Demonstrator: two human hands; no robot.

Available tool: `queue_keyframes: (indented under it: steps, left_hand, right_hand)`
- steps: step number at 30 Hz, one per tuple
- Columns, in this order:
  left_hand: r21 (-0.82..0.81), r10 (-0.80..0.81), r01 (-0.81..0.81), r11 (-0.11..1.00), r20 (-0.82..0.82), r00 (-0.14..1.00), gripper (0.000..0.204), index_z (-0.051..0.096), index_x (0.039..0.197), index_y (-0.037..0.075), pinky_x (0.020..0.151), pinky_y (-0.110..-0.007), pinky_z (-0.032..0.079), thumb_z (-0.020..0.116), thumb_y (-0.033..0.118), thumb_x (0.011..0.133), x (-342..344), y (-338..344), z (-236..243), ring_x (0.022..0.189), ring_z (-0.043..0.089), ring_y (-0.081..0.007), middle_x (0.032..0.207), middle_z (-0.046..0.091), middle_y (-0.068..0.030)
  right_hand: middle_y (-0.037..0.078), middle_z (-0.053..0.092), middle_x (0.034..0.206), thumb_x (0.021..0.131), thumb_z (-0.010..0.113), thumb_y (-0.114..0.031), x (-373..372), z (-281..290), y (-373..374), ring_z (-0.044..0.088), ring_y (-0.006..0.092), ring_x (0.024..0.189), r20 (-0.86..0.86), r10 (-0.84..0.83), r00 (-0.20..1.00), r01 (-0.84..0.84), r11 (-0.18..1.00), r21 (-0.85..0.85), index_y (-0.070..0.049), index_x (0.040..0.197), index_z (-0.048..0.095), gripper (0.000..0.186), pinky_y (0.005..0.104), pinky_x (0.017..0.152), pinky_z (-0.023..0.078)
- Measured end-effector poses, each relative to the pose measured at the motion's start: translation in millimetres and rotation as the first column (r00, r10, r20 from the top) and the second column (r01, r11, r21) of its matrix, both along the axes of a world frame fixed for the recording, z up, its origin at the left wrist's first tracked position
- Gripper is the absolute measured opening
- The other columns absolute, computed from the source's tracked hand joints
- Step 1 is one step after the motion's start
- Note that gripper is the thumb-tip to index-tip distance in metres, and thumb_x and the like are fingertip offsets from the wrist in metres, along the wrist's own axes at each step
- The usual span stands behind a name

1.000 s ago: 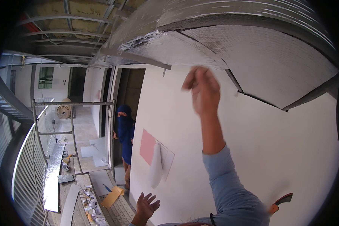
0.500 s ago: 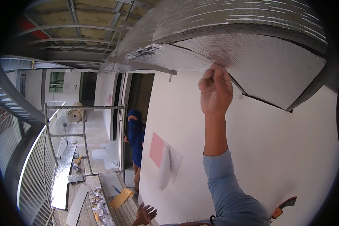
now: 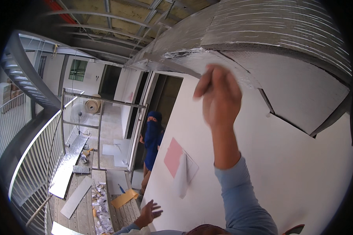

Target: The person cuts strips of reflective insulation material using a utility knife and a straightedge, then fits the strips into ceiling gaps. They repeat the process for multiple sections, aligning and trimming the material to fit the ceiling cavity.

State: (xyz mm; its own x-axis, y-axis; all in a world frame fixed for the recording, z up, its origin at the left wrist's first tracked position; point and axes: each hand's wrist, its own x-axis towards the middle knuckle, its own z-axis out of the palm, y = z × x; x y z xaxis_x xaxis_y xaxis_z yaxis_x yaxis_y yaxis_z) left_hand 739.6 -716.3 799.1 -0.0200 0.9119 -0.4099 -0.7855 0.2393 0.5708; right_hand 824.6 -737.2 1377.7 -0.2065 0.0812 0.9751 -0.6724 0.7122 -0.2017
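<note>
My right hand (image 3: pixel 221 96) is raised below a foil-faced insulated duct (image 3: pixel 286 70), its fingers curled in and slightly blurred. Whatever they may hold, if anything, is hidden. On the duct's underside, behind and right of this hand, a dark gap runs along the edge of a foil-faced panel (image 3: pixel 302 92). A grey metal support bar (image 3: pixel 172 67) crosses under the duct to the left of the hand. Low down, my left hand (image 3: pixel 149 213) is held out with fingers spread, nothing in it, near the white wall (image 3: pixel 223 196).
A person in a blue head covering (image 3: pixel 153 137) stands in the doorway. Metal scaffold rails (image 3: pixel 106 100) rise to the left. Cut foil strips (image 3: pixel 68 166), a yellow piece (image 3: pixel 123 199) and paper scraps (image 3: pixel 101 211) lie on the platform planks (image 3: pixel 82 211). White railing (image 3: pixel 35 164) runs alongside.
The view has turned, so the surroundings sit farther right and tilted. My right hand has come away from the panel seam, moving left relative to the duct. My left hand stays low and spread.
</note>
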Motion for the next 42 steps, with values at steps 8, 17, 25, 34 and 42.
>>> queue_keyframes:
  steps: [8, 17, 25, 34, 42]
  left_hand:
    - [0.960, 0.971, -0.175, 0.217, -0.231, -0.068, 0.030, 0.064, 0.126, -0.007, 0.098, -0.040, 0.050, 0.052, 0.011, 0.104, -75.4, 21.6, 261.4, 0.114, 0.067, -0.0326, 0.121, 0.069, -0.0228]
    - [0.520, 0.443, -0.121, -0.846, 0.810, 0.385, 0.065, 0.041, 0.147, -0.013, 0.125, -0.048, 0.022, 0.035, 0.041, 0.110, -47.1, -98.4, 652.2, 0.145, 0.038, -0.0409, 0.151, 0.044, -0.0299]
    - [0.709, 0.802, 0.389, -0.588, 0.449, 0.394, 0.073, 0.012, 0.160, -0.008, 0.127, -0.042, 0.013, 0.029, 0.044, 0.113, -23.4, -101.0, 661.3, 0.155, 0.019, -0.0338, 0.165, 0.020, -0.0288]
    - [0.501, 0.717, 0.552, -0.666, 0.635, 0.288, 0.065, -0.002, 0.164, 0.003, 0.127, -0.043, 0.014, 0.031, 0.029, 0.114, -12.0, -71.4, 692.1, 0.156, 0.014, -0.0337, 0.169, 0.013, -0.0212]
    - [0.780, -0.816, -0.276, -0.562, -0.467, 0.341, 0.064, 0.032, 0.153, -0.006, 0.111, -0.043, 0.041, 0.051, 0.034, 0.106, -71.8, -70.2, 680.5, 0.134, 0.050, -0.0366, 0.148, 0.049, -0.0271]
  right_hand:
    - [0.009, 0.068, 0.081, 0.107, 0.058, -0.022, -6.2, 7.8, -9.3, 0.060, 0.0171, 0.061, -0.033, -0.005, 0.999, 0.006, 0.999, 0.033, 0.004, 0.116, 0.067, 0.029, 0.0290, 0.055, 0.048]
    - [0.008, 0.068, 0.078, 0.106, 0.056, -0.016, 23.1, 7.5, 35.4, 0.061, 0.0162, 0.057, -0.071, -0.002, 0.997, -0.012, 0.982, -0.190, 0.002, 0.114, 0.067, 0.023, 0.0285, 0.053, 0.050]
    - [0.006, 0.069, 0.077, 0.105, 0.058, -0.017, 27.7, 15.8, 52.4, 0.059, 0.0152, 0.056, -0.084, 0.092, 0.992, -0.102, 0.986, -0.132, 0.002, 0.113, 0.067, 0.022, 0.0275, 0.057, 0.048]
    - [0.008, 0.068, 0.078, 0.105, 0.060, -0.022, 21.7, 21.3, 66.6, 0.062, 0.0157, 0.060, -0.149, 0.080, 0.986, -0.089, 0.995, -0.055, 0.001, 0.113, 0.068, 0.025, 0.0289, 0.057, 0.051]
    - [0.010, 0.069, 0.078, 0.103, 0.061, -0.017, 51.7, -16.2, 78.1, 0.064, 0.0179, 0.058, -0.041, 0.013, 0.999, -0.022, 0.971, -0.240, 0.001, 0.112, 0.069, 0.022, 0.0304, 0.055, 0.052]
